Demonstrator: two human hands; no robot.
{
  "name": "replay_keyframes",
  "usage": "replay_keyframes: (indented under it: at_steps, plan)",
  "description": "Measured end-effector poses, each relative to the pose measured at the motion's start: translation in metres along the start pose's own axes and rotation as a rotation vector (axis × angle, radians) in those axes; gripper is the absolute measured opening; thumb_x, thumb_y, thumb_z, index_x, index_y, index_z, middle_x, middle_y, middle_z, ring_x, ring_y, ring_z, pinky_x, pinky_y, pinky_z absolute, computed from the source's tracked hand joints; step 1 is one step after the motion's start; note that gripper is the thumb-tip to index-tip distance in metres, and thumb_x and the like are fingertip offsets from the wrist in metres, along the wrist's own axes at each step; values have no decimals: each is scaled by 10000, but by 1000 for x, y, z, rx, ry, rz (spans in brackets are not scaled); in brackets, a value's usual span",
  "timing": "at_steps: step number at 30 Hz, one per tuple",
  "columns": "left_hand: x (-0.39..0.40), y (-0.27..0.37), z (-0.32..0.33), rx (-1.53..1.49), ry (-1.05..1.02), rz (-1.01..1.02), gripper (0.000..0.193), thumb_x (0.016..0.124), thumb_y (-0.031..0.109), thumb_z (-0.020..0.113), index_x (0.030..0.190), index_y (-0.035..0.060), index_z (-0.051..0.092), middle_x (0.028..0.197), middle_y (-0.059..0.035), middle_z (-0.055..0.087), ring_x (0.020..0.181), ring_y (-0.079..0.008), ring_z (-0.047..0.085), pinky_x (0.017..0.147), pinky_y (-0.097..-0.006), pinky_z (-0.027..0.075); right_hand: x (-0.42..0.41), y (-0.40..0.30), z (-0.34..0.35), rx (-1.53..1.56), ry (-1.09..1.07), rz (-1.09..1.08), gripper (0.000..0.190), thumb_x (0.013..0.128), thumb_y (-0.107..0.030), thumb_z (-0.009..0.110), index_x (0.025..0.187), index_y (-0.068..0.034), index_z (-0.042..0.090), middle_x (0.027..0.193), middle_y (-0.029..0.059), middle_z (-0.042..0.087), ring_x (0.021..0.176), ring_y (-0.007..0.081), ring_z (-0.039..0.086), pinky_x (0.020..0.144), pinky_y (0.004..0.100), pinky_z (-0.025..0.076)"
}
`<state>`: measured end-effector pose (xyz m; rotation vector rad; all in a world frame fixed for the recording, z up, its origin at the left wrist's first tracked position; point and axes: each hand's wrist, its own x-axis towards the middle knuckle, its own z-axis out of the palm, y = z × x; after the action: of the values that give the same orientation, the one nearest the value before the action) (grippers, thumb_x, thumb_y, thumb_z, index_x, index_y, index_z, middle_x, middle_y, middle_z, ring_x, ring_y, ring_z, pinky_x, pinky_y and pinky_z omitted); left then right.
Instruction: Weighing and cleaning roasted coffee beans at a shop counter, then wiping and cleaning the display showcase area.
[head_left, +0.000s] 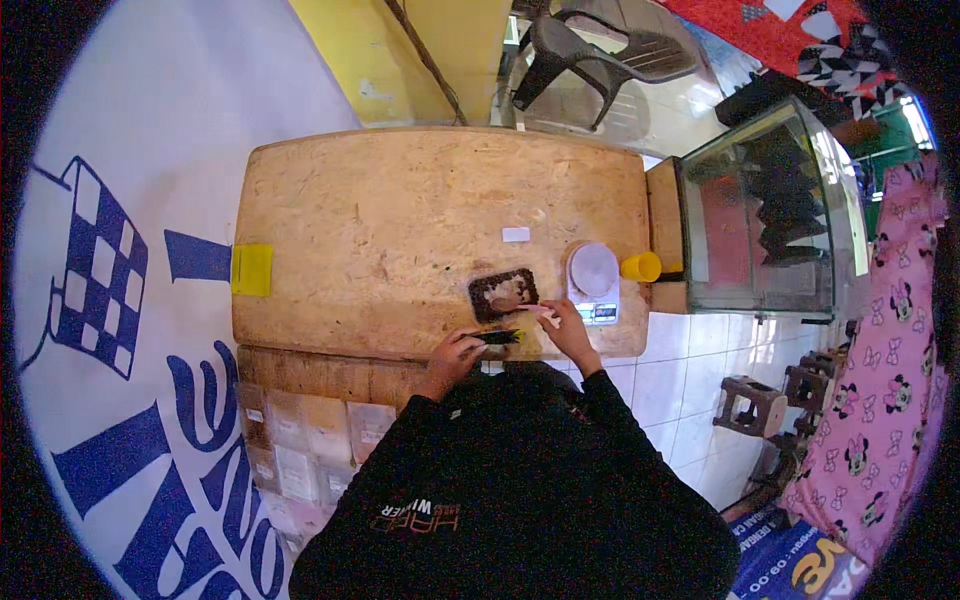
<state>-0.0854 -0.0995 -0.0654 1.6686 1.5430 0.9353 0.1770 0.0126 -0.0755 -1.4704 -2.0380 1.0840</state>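
My right hand (566, 330) grips the handle of a pink spoon or scoop (532, 307), whose far end lies over a dark brown basket (475, 301) with whitish contents. In my left hand (457, 358) is a small, dark, flat pouch or packet (496, 337) with a yellowish end, held at the table's near edge just below the basket. A white digital kitchen scale (594, 277) with a round top stands to the right of the basket. Beside it is a yellow plastic cup (641, 267). What the dark packet contains cannot be made out.
The wooden table (360, 225) also bears a small white card (516, 235) and a yellow sheet (253, 270) at its left edge. A glass display case (761, 217) adjoins the right side. Packets (296, 469) lie below left; stools (750, 407) and a plastic chair (600, 56) stand around.
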Motion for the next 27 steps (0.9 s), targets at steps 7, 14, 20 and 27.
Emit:
replay_keyframes:
  at_steps: [7, 14, 20, 27]
  plan:
    - [18, 0, 0, -117, -80, -3, 158, 826, 179, 679, 913, 47, 668, 1045, -119, 625, 964, -298, 610, 829, -363, 498, -10, -57, -29, 55, -216, -118, 460, 788, -147, 705, 1224, -90, 566, 1145, 164, 553, 1056, 316, 549, 904, 376, 461]
    - [46, 24, -3, -228, -149, 131, 148, 809, 119, 691, 920, 27, 657, 1017, -119, 626, 967, -285, 615, 834, -351, 496, -39, -65, -30, 84, -171, -63, 357, 775, -93, 704, 1126, -78, 638, 1103, 136, 619, 1022, 301, 584, 904, 361, 455]
    - [69, 63, -9, -333, -117, 68, 317, 786, 122, 713, 1084, 61, 623, 1062, -122, 629, 988, -299, 613, 847, -350, 498, -42, -73, -46, -101, 232, -36, 170, 789, -46, 649, 938, -102, 709, 869, 101, 684, 825, 285, 644, 737, 354, 507]
    - [110, 59, 16, -60, -287, 56, 321, 814, 192, 678, 1096, 46, 630, 1062, -151, 647, 992, -306, 612, 844, -353, 488, -30, -70, -79, -76, 428, -1, 180, 787, -19, 649, 941, -89, 711, 888, 94, 693, 824, 268, 652, 736, 346, 510]
